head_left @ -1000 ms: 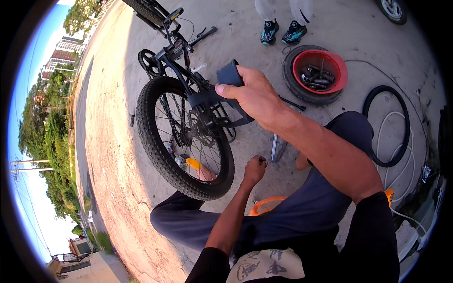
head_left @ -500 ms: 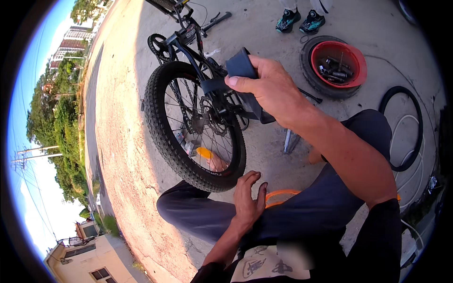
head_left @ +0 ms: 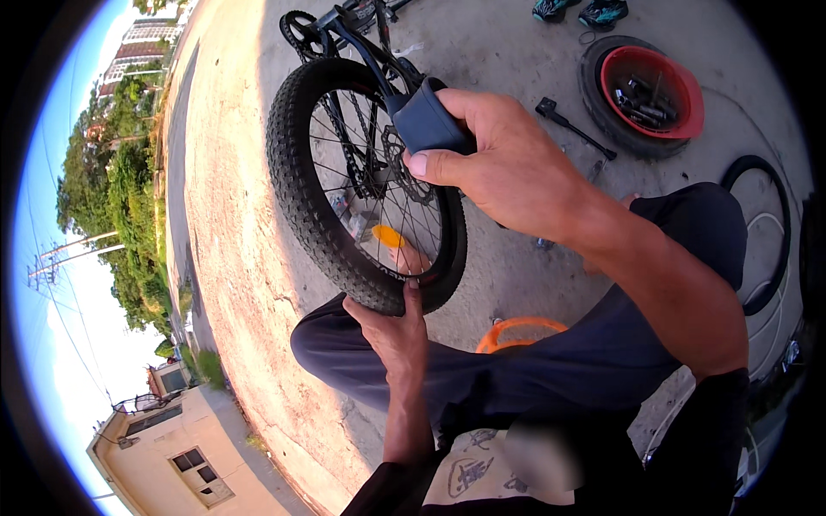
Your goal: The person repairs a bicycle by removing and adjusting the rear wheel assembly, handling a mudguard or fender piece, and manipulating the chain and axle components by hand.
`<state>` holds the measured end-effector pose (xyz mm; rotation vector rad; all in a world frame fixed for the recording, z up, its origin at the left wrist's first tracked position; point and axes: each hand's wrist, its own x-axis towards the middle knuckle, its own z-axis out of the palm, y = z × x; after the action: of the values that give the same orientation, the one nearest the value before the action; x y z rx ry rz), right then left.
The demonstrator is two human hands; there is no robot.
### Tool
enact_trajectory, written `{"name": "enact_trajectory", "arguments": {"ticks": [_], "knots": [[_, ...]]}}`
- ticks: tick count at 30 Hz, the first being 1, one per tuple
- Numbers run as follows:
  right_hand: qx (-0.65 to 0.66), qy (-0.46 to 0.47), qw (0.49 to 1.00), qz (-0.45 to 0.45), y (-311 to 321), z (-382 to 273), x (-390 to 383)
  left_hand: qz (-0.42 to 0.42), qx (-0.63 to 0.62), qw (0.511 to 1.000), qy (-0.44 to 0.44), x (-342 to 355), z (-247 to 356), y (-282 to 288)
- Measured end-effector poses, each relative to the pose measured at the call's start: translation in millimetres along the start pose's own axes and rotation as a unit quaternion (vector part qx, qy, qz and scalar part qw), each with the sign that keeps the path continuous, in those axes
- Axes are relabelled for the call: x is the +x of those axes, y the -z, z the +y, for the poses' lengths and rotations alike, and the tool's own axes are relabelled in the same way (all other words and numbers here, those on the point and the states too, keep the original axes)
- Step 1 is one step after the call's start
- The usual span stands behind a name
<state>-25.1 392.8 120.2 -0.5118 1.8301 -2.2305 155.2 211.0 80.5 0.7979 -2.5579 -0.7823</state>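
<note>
My right hand is closed on a dark band-like piece, perhaps rubber, held at the upper right of the bicycle's fat knobby wheel and partly hiding its hub and fork. My left hand grips the bottom of the tire, thumb up by the rim, other fingers partly behind it. The black bicycle lies beyond the wheel, with its chainring at the top. A yellow-orange oval object and a bare foot show through the spokes. An orange hoop-shaped object is between my legs.
A red basin of metal parts rests on a loose tire, beside a black tool. A black tube and pale hose lie right. Another person's sneakers are at the top. A sunlit road and small building are left.
My left hand has risen from near my lap onto the bottom of the tire. My right hand and the dark piece have shifted slightly right. The wheel and surroundings sit higher in view.
</note>
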Motion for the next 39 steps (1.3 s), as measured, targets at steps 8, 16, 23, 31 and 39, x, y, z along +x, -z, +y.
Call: {"name": "enact_trajectory", "arguments": {"ticks": [8, 16, 23, 31, 39], "knots": [[-0.050, -0.032, 0.998, -0.002, 14.2, -14.6, -7.8, -0.017, -0.064, 0.996, -0.053, -22.7, -29.4, -19.5], [-0.126, -0.056, 0.990, -0.039, 22.8, -18.3, -11.9, -0.030, -0.076, 0.996, -0.036, -30.3, -44.9, -31.3], [-0.048, -0.130, 0.989, -0.046, 31.0, -8.1, -14.2, -0.085, -0.076, 0.993, 0.041, -48.3, -77.9, -37.9], [0.009, -0.203, 0.979, -0.013, 37.2, 11.4, -21.4, -0.221, -0.067, 0.972, 0.044, -36.7, -79.4, -27.4], [-0.080, -0.375, 0.923, 0.037, 27.4, -9.6, -6.3, -0.226, -0.046, 0.968, 0.095, -21.5, -48.3, -34.6]]}}
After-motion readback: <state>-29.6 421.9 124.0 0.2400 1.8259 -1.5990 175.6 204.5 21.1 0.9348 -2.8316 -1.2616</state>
